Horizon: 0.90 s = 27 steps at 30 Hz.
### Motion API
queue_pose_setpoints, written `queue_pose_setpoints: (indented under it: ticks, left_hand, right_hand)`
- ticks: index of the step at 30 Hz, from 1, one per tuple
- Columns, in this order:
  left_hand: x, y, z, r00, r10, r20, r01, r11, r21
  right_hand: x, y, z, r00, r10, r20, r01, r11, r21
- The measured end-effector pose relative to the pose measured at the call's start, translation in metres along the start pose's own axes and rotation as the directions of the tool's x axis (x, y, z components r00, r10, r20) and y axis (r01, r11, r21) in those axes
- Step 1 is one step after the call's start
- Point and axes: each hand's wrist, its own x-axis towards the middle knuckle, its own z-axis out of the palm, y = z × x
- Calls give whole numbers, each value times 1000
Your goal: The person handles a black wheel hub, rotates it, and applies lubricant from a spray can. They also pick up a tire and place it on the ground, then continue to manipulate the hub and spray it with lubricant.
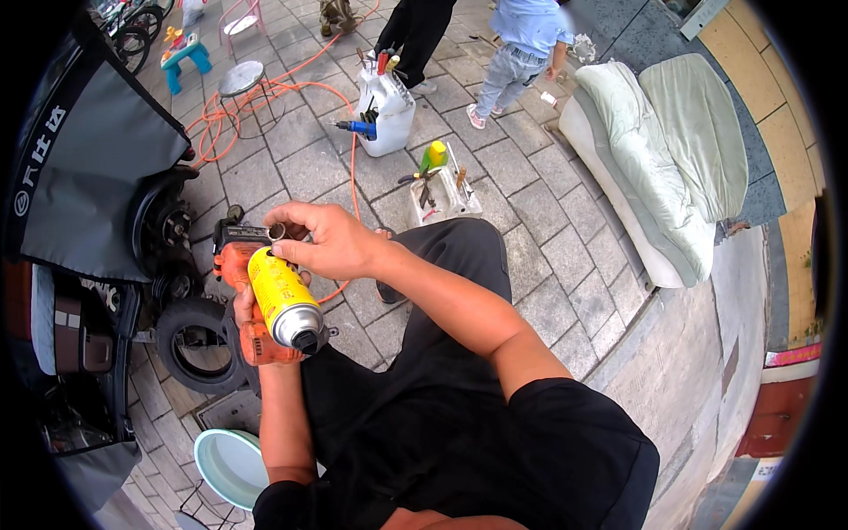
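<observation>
My left hand (pixel 245 304) is closed around an orange cordless power tool (pixel 265 343) with a dark battery end and a yellow spray can (pixel 281 287). The can lies over the tool, tilted, its silver end toward me, and hides most of the grip. Just above the can's far end, my right hand (pixel 331 240) pinches a small round metal ring-like piece (pixel 277 231) between thumb and fingers. Both hands are in front of my bent knee, near the wheel hub (pixel 172 223) of a vehicle at the left.
A loose tyre (pixel 208 346) leans beside the vehicle (pixel 106 159). Nearby is a pale basin (pixel 231 468). Farther out stand a cut white jug (pixel 386 110) of tools, a white tray (pixel 446 208) with pliers, an orange hose (pixel 329 86), a stool (pixel 241 79), a cushioned seat (pixel 649 168) and two people.
</observation>
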Motion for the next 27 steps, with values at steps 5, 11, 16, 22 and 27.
queue_pose_setpoints:
  ticks: [5, 11, 16, 22, 27]
  left_hand:
    - [0, -12, 8, 991, 98, -93, -87, 989, 116]
    - [4, -11, -3, 997, 13, -72, 0, 985, 172]
    - [3, -12, -12, 989, -123, -87, 136, 979, 154]
    - [5, -16, -15, 986, -92, -142, 110, 986, 125]
    - [7, -13, -26, 994, -18, -103, 38, 980, 193]
  right_hand:
    - [0, -30, -6, 973, -152, 176, 169, 981, -90]
    - [8, -20, -7, 967, -86, 239, 129, 977, -169]
    - [13, 6, 0, 998, 17, 63, -11, 995, -96]
    - [10, 16, 15, 905, 379, 194, -410, 652, 638]
    - [9, 10, 16, 873, 439, 214, -486, 737, 469]
